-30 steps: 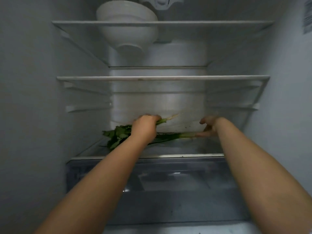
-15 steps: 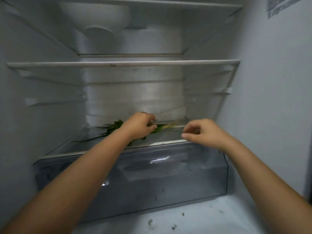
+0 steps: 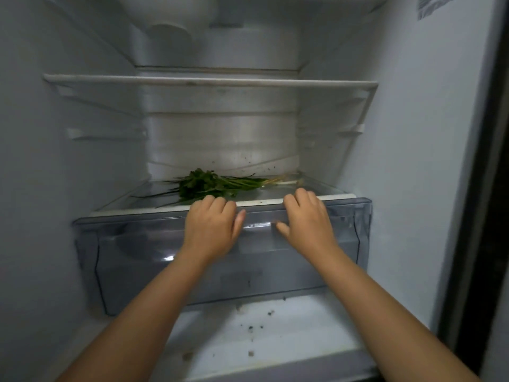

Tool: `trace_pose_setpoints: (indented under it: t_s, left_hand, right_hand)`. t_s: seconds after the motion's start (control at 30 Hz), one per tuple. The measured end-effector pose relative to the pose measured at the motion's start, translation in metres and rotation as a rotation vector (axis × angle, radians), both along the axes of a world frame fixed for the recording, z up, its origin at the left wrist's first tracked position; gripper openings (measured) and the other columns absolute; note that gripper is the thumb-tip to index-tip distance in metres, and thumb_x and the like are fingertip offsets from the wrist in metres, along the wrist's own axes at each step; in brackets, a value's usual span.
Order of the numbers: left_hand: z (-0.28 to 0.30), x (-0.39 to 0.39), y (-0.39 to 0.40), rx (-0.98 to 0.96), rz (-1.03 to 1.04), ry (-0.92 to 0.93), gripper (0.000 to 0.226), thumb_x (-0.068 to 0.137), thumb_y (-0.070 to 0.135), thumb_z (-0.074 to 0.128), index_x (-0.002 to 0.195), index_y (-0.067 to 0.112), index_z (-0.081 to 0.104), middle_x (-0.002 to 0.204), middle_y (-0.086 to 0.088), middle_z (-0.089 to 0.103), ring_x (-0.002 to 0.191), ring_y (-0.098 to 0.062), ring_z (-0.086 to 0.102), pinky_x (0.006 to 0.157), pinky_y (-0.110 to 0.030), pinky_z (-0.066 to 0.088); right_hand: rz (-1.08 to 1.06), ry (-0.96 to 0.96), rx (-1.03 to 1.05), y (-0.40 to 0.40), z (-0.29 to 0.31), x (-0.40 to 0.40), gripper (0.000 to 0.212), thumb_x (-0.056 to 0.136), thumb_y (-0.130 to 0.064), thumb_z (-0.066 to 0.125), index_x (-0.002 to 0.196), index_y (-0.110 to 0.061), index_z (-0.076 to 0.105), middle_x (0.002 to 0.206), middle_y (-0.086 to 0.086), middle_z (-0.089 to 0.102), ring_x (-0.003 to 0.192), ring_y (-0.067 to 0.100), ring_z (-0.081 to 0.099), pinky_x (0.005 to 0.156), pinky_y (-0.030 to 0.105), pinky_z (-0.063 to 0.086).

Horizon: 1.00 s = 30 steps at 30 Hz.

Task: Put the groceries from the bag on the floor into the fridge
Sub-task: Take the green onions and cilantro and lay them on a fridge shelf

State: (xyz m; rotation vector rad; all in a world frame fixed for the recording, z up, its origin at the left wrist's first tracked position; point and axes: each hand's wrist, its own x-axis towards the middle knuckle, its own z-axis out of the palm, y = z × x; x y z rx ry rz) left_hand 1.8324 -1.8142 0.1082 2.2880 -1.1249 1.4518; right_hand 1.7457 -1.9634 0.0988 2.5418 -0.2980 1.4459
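Both hands have come back off the bunch of leafy greens (image 3: 213, 184) since half a second ago, when the left hand (image 3: 212, 227) was on its stems and the right hand (image 3: 307, 221) hovered beside it; now they sit at the top front edge of the smoky grey crisper drawer (image 3: 132, 252). Left fingers (image 3: 217, 203) curl over the drawer's upper rim where it meets the white front strip of the glass shelf (image 3: 278, 201), thumb spread out to the right against the drawer face. Right fingers (image 3: 301, 196) hook over the same rim, thumb pointing left, the two thumbs near each other but apart. Greens lie free on the glass shelf just behind the left fingertips, leaves to the left, pale root ends running right behind the right fingers, touched by neither hand. Dark crumbs speckle the fridge floor (image 3: 275, 332) beneath the wrists
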Motion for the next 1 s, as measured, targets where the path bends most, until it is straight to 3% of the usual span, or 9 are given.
trace_pose_setpoints:
  t_s: [0.1, 0.47, 0.57, 0.63, 0.7, 0.8, 0.87, 0.93, 1.0]
  left_hand:
    - [-0.014, -0.023, 0.012, 0.009, 0.012, -0.003, 0.044, 0.081, 0.041, 0.043, 0.075, 0.007, 0.070, 0.066, -0.008, 0.068, 0.060, -0.025, 0.065, 0.066, -0.028, 0.029]
    - [-0.011, -0.145, 0.055, 0.013, 0.155, 0.050, 0.048, 0.075, 0.047, 0.041, 0.074, 0.008, 0.070, 0.069, -0.007, 0.071, 0.064, -0.025, 0.069, 0.070, -0.028, 0.028]
    - [-0.015, -0.174, 0.058, 0.003, 0.187, 0.069, 0.037, 0.075, 0.045, 0.058, 0.075, 0.010, 0.070, 0.070, -0.004, 0.071, 0.066, -0.024, 0.069, 0.074, -0.027, 0.040]
    - [-0.017, -0.194, 0.058, 0.014, 0.204, 0.154, 0.035, 0.077, 0.039, 0.071, 0.096, 0.010, 0.067, 0.094, -0.005, 0.070, 0.090, -0.024, 0.067, 0.084, -0.029, 0.048]
    - [-0.019, -0.202, 0.060, 0.053, 0.220, 0.256, 0.041, 0.092, 0.035, 0.054, 0.126, 0.012, 0.049, 0.129, -0.004, 0.053, 0.124, -0.022, 0.046, 0.106, -0.031, 0.032]
    - [-0.013, -0.213, 0.066, 0.106, 0.265, 0.355, 0.050, 0.097, 0.026, 0.045, 0.142, 0.012, 0.029, 0.147, -0.005, 0.034, 0.139, -0.022, 0.027, 0.117, -0.034, 0.016]
    - [-0.010, -0.224, 0.075, 0.154, 0.317, 0.387, 0.058, 0.096, 0.019, 0.045, 0.147, 0.011, 0.020, 0.153, -0.008, 0.025, 0.144, -0.024, 0.019, 0.119, -0.037, 0.014]
    - [-0.010, -0.237, 0.089, 0.122, 0.389, 0.420, 0.059, 0.095, 0.018, 0.044, 0.148, 0.013, 0.018, 0.152, -0.010, 0.026, 0.143, -0.027, 0.021, 0.115, -0.040, 0.023]
    - [-0.011, -0.254, 0.112, 0.047, 0.446, 0.431, 0.054, 0.096, 0.023, 0.043, 0.146, 0.014, 0.023, 0.144, -0.012, 0.036, 0.135, -0.029, 0.032, 0.104, -0.039, 0.034]
  right_hand:
    - [0.033, -0.041, -0.003, 0.009, -0.001, -0.020, 0.054, 0.025, -0.023, 0.092, 0.061, -0.006, 0.055, 0.059, 0.011, 0.057, 0.050, 0.028, 0.058, 0.049, 0.023, 0.048]
    - [0.107, -0.048, 0.005, 0.051, -0.001, -0.130, 0.047, 0.027, -0.016, 0.089, 0.059, -0.007, 0.056, 0.058, 0.010, 0.057, 0.051, 0.028, 0.058, 0.048, 0.027, 0.048]
    - [0.114, 0.011, 0.019, 0.057, -0.002, -0.155, 0.049, 0.025, -0.014, 0.090, 0.059, -0.006, 0.055, 0.059, 0.011, 0.058, 0.051, 0.029, 0.058, 0.047, 0.030, 0.049]
    - [0.110, 0.033, -0.001, 0.059, -0.005, -0.168, 0.049, 0.026, -0.013, 0.091, 0.059, -0.006, 0.055, 0.059, 0.012, 0.058, 0.050, 0.029, 0.058, 0.047, 0.028, 0.049]
    - [0.122, 0.060, -0.020, 0.058, -0.007, -0.176, 0.047, 0.029, -0.011, 0.090, 0.060, -0.006, 0.056, 0.059, 0.011, 0.058, 0.050, 0.028, 0.058, 0.049, 0.027, 0.050]
    - [0.118, 0.188, -0.009, 0.060, -0.007, -0.189, 0.056, 0.054, -0.019, 0.085, 0.100, 0.001, 0.061, 0.097, 0.019, 0.063, 0.091, 0.034, 0.063, 0.088, 0.040, 0.051]
    - [0.117, 0.357, 0.028, 0.061, -0.009, -0.201, 0.070, 0.083, -0.023, 0.062, 0.140, -0.001, 0.028, 0.144, 0.018, 0.034, 0.136, 0.031, 0.030, 0.117, 0.043, 0.017]
    - [0.157, 0.396, 0.136, 0.065, -0.007, -0.214, 0.068, 0.090, -0.019, 0.049, 0.146, -0.006, 0.014, 0.154, 0.011, 0.017, 0.144, 0.026, 0.014, 0.119, 0.040, 0.009]
    - [0.207, 0.324, 0.207, 0.076, -0.005, -0.222, 0.062, 0.089, -0.014, 0.049, 0.144, -0.005, 0.021, 0.153, 0.013, 0.022, 0.142, 0.026, 0.020, 0.117, 0.041, 0.017]
